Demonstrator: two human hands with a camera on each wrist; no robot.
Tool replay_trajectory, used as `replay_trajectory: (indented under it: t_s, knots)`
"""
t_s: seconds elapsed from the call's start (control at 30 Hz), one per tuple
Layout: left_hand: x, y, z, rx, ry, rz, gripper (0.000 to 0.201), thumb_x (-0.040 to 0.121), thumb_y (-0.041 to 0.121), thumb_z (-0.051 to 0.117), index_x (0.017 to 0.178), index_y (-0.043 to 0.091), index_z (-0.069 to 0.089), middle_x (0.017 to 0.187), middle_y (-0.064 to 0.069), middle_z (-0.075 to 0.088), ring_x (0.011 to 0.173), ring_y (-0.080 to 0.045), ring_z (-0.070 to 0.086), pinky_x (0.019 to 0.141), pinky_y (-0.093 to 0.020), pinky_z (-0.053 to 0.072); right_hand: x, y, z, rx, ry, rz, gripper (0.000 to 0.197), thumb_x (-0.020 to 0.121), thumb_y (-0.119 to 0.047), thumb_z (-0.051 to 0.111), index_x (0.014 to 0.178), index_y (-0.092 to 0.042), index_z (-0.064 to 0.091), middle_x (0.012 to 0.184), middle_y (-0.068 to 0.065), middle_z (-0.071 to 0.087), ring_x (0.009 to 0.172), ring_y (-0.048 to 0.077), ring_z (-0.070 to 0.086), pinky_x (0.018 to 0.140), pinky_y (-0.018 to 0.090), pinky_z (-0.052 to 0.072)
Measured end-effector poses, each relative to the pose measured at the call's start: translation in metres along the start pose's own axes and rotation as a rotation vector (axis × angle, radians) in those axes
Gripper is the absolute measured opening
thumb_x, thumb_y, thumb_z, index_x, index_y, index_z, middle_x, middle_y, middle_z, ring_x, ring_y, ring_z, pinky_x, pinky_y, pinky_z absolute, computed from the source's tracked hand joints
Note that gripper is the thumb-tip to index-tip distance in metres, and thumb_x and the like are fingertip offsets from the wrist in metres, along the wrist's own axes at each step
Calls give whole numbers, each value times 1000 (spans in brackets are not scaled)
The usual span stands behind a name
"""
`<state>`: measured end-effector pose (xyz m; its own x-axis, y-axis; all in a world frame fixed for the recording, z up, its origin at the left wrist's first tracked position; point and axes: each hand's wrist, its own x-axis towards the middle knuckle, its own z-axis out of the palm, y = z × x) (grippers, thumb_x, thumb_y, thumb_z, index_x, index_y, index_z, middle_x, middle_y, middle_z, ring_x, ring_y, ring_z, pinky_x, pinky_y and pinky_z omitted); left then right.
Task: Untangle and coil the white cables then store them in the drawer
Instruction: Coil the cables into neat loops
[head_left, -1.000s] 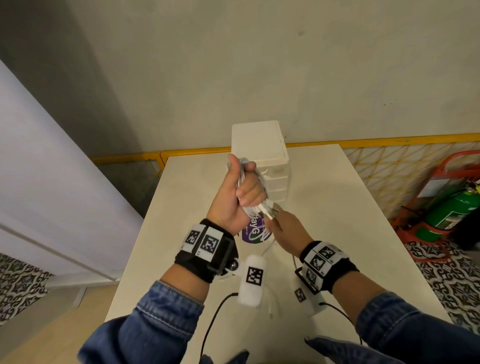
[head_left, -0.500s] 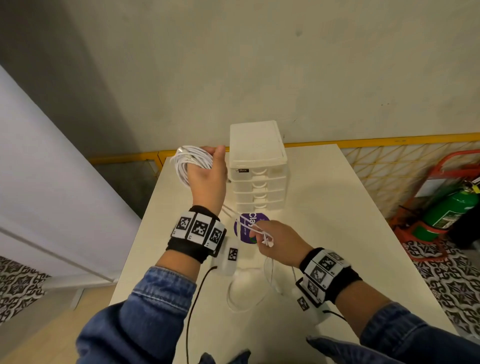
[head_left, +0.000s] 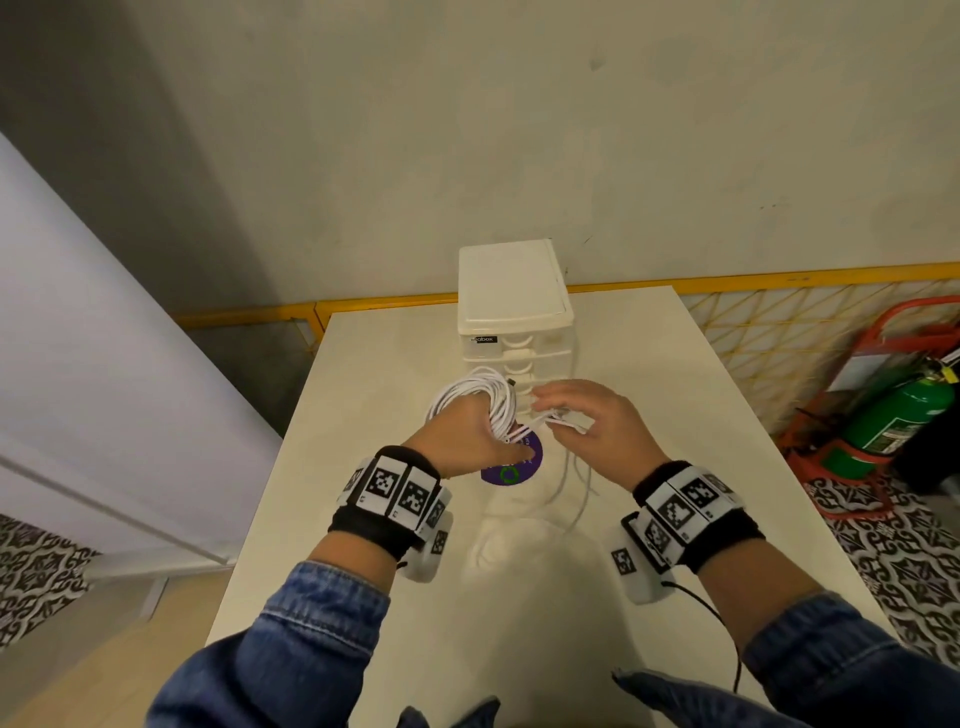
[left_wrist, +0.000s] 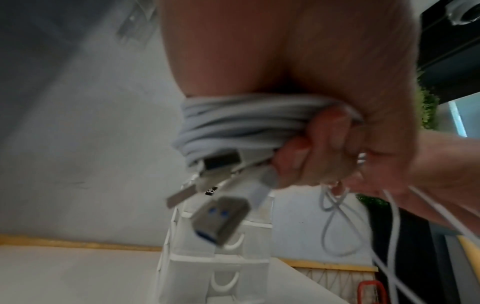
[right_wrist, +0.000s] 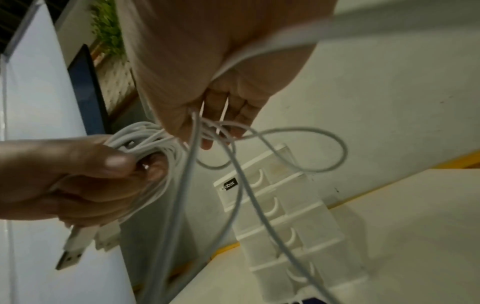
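My left hand (head_left: 467, 431) grips a coil of white cables (head_left: 478, 395) in front of the white drawer unit (head_left: 514, 312). In the left wrist view the coil (left_wrist: 249, 127) wraps the palm, the fingers (left_wrist: 311, 156) curl over it, and USB plugs (left_wrist: 221, 218) dangle below. Close to the right, my right hand (head_left: 561, 410) pinches the loose strands (head_left: 571, 467), which hang down to the table (head_left: 675, 415). In the right wrist view these strands (right_wrist: 285, 148) loop out from the fingers (right_wrist: 228, 115) toward the coil (right_wrist: 145, 144). All drawers look shut.
A purple disc (head_left: 511, 462) lies on the table under my hands. The drawer unit stands at the table's far edge by the wall. A green fire extinguisher (head_left: 904, 421) on a red stand sits on the floor to the right. Yellow railing runs behind the table.
My left hand has brought the coil from left of the drawer unit to just in front of it. The right hand has risen and moved up to the coil.
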<state>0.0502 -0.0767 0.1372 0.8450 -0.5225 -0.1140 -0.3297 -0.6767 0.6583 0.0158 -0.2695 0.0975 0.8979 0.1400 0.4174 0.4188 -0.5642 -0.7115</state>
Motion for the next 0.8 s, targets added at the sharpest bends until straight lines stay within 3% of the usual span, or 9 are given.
replay_trajectory:
  t_s: [0.1,0.13,0.2,0.27,0.37,0.5,0.63,0.73,0.8]
  knots:
    - [-2,-6,-2,21,52,-77,34,82,35,68,64,12,52,55,0,56,35,-2,48,32,-8,28,-7,12,-2,-37,38,70,24,82,-16,67,105,-19,70,107,0,70,106,11,59,96,18,40]
    - [-3,-9,-4,-13,68,-96,35,82,37,68,63,12,52,54,-1,56,33,-1,48,33,-12,34,-10,14,-4,4,67,135,22,83,-16,66,104,-21,70,101,2,73,96,8,63,89,15,43]
    - [-6,-15,-10,-113,124,-123,40,77,45,70,69,9,56,56,-4,57,41,-9,53,41,-30,51,-15,17,-8,118,90,257,21,86,-18,63,96,-35,70,77,0,71,67,5,60,71,19,47]
    - [-8,-19,-13,-196,165,-140,36,78,42,71,71,9,58,58,-3,57,48,-17,53,49,-39,52,-18,20,-7,98,63,309,27,89,-21,58,81,-45,66,61,-2,60,50,9,49,59,26,45]
    - [-14,-21,-16,-299,236,-146,28,84,31,69,69,12,55,55,-1,52,41,-7,46,44,-22,43,-23,27,-6,10,34,384,19,91,-20,53,86,-31,68,60,-1,58,46,13,47,57,28,45]
    - [-22,-36,-25,-517,387,-224,25,83,25,70,74,8,53,52,-5,47,41,-15,39,41,-22,34,-32,50,-18,-144,133,464,23,88,-6,50,99,-17,67,78,3,66,73,24,59,69,33,45]
    - [-20,-42,-24,-460,505,-255,29,81,31,70,69,10,55,53,-5,52,46,-19,45,50,-28,41,-35,63,-12,-313,-36,549,17,94,-22,48,101,-21,63,98,11,70,85,31,61,69,33,43]
    - [-18,-34,-20,-411,428,-225,30,83,32,68,76,4,59,53,-4,54,42,-14,46,48,-26,41,-28,55,-4,-303,-194,565,51,90,-32,55,136,-18,40,129,13,53,114,28,52,94,37,43]
    - [-18,-26,-16,-338,380,-170,27,84,29,67,78,3,60,53,-1,55,39,-7,46,46,-22,42,-20,39,-3,-266,-99,424,70,84,-26,63,142,-16,27,135,12,44,122,26,44,103,42,39]
